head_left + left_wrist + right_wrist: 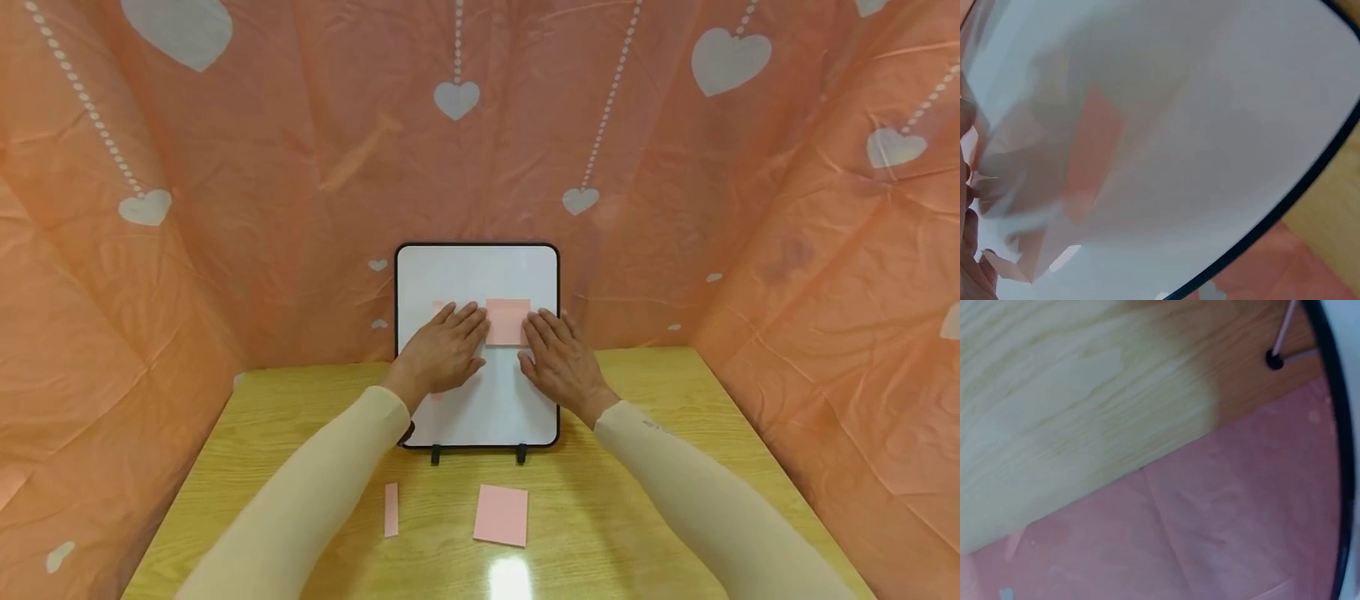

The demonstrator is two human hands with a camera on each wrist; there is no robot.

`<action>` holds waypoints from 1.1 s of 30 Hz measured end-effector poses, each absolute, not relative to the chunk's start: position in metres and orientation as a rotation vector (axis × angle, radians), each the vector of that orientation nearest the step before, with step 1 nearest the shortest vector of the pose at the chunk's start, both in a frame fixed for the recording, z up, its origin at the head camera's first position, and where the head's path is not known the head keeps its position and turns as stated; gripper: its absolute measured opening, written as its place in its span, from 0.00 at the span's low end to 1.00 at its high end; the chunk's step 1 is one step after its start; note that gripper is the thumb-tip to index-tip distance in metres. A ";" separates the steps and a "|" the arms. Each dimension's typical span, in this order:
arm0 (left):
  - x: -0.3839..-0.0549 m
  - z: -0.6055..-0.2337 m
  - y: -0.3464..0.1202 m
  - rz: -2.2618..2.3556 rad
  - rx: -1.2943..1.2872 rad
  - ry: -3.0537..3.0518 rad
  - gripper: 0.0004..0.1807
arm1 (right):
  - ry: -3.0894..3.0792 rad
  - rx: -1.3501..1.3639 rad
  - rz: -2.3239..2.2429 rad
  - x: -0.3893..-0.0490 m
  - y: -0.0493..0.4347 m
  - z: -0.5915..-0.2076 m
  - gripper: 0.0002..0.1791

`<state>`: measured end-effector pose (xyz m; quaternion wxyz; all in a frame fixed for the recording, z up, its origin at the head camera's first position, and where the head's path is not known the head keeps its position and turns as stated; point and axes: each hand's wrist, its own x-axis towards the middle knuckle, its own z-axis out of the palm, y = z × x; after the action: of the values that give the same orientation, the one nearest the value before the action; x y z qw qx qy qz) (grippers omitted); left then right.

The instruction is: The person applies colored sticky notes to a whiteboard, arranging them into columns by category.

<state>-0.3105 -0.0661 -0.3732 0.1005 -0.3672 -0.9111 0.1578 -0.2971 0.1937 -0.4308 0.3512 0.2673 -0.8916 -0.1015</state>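
Note:
A pink sticky note (507, 322) lies on the face of a white board (480, 267) with a black frame. My left hand (444, 348) has its fingers extended, their tips at the note's left edge. On the opposite side, my right hand (558, 354) touches the note's right edge with straight fingers. Parts of another pink piece (437, 393) show on the board around my left hand, which covers its middle. In the left wrist view, fingers (969, 240) appear at the left border, beside a pink patch (1094, 156) on the board. The right wrist view shows no hand.
The board stands on small black feet (521, 454) on a wooden table (645, 483). In front of it lie a pink sticky note pad (501, 516) and a narrow pink strip (392, 510). An orange curtain with pale hearts (315, 275) surrounds the table's back and sides.

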 end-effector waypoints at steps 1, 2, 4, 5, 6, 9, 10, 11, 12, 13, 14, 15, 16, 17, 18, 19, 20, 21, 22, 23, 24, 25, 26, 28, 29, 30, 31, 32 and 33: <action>-0.309 -0.375 -0.067 0.433 -1.085 -2.691 0.39 | -2.295 0.696 -0.247 -0.295 0.193 -0.432 0.33; -0.307 -0.377 -0.068 0.399 -1.083 -2.688 0.38 | -2.279 0.698 -0.240 -0.293 0.192 -0.433 0.32; -0.302 -0.381 -0.070 0.320 -1.079 -2.660 0.35 | -2.253 0.703 -0.235 -0.288 0.190 -0.435 0.31; -0.299 -0.383 -0.071 0.285 -1.077 -2.642 0.35 | -2.243 0.710 -0.231 -0.285 0.189 -0.436 0.31; -0.296 -0.385 -0.072 0.252 -1.078 -2.620 0.34 | -2.233 0.719 -0.228 -0.281 0.188 -0.437 0.31; -0.285 -0.391 -0.075 0.181 -1.091 -2.540 0.32 | -2.219 0.744 -0.233 -0.269 0.187 -0.441 0.31; -0.281 -0.393 -0.076 0.167 -1.097 -2.512 0.31 | -2.218 0.754 -0.232 -0.265 0.187 -0.442 0.31; -0.276 -0.394 -0.077 0.154 -1.104 -2.488 0.31 | -2.216 0.763 -0.234 -0.260 0.187 -0.444 0.31; -0.271 -0.396 -0.078 0.138 -1.109 -2.463 0.30 | -2.214 0.776 -0.228 -0.255 0.186 -0.446 0.31; -0.266 -0.398 -0.079 0.123 -1.114 -2.441 0.30 | -2.216 0.787 -0.227 -0.250 0.186 -0.447 0.31; -0.261 -0.400 -0.080 0.109 -1.120 -2.424 0.29 | -2.218 0.799 -0.220 -0.245 0.186 -0.449 0.30; -0.255 -0.402 -0.082 0.098 -1.126 -2.413 0.29 | -2.221 0.808 -0.212 -0.241 0.186 -0.451 0.30; -0.250 -0.405 -0.083 0.082 -1.132 -2.404 0.28 | -2.221 0.817 -0.200 -0.236 0.186 -0.453 0.30; -0.245 -0.408 -0.085 0.069 -1.139 -2.402 0.27 | -2.221 0.827 -0.190 -0.232 0.187 -0.456 0.29; -0.240 -0.411 -0.086 0.057 -1.146 -2.400 0.27 | -2.224 0.837 -0.175 -0.228 0.187 -0.458 0.29; -0.235 -0.414 -0.088 0.044 -1.151 -2.404 0.26 | -2.227 0.846 -0.164 -0.224 0.187 -0.460 0.29; -0.230 -0.417 -0.090 0.027 -1.153 -2.410 0.26 | -2.231 0.854 -0.155 -0.220 0.187 -0.462 0.29; -0.225 -0.420 -0.092 0.002 -1.154 -2.414 0.25 | -2.235 0.862 -0.152 -0.216 0.187 -0.465 0.29; -0.221 -0.423 -0.093 -0.019 -1.151 -2.428 0.25 | -2.242 0.873 -0.144 -0.212 0.187 -0.467 0.29; -0.216 -0.426 -0.095 -0.038 -1.147 -2.445 0.25 | -2.256 0.882 -0.140 -0.207 0.187 -0.469 0.29; -0.211 -0.429 -0.097 -0.060 -1.141 -2.465 0.24 | -2.273 0.893 -0.135 -0.203 0.187 -0.471 0.28; -0.206 -0.432 -0.099 -0.089 -1.136 -2.487 0.24 | -2.293 0.901 -0.137 -0.198 0.187 -0.473 0.28; -0.201 -0.435 -0.100 -0.111 -1.130 -2.508 0.24 | -2.320 0.909 -0.139 -0.193 0.186 -0.475 0.28; -0.193 -0.442 -0.104 -0.139 -1.121 -2.560 0.24 | -2.380 0.929 -0.126 -0.183 0.185 -0.478 0.28; -0.189 -0.446 -0.105 -0.161 -1.123 -2.574 0.24 | -2.411 0.936 -0.131 -0.178 0.185 -0.480 0.28; -0.185 -0.450 -0.106 -0.181 -1.126 -2.591 0.24 | -2.441 0.943 -0.138 -0.174 0.184 -0.482 0.29; -0.182 -0.454 -0.107 -0.196 -1.132 -2.604 0.24 | -2.465 0.950 -0.146 -0.169 0.184 -0.483 0.29; -0.178 -0.458 -0.108 -0.207 -1.138 -2.622 0.24 | -2.489 0.959 -0.150 -0.165 0.184 -0.485 0.30; -0.176 -0.463 -0.108 -0.223 -1.147 -2.645 0.24 | -2.505 0.970 -0.157 -0.161 0.184 -0.486 0.30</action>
<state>-0.1755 -0.1080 -0.4626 0.1248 -0.3936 -0.9076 -0.0766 -0.1614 0.1836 -0.4862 0.2235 0.3513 -0.9074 -0.0570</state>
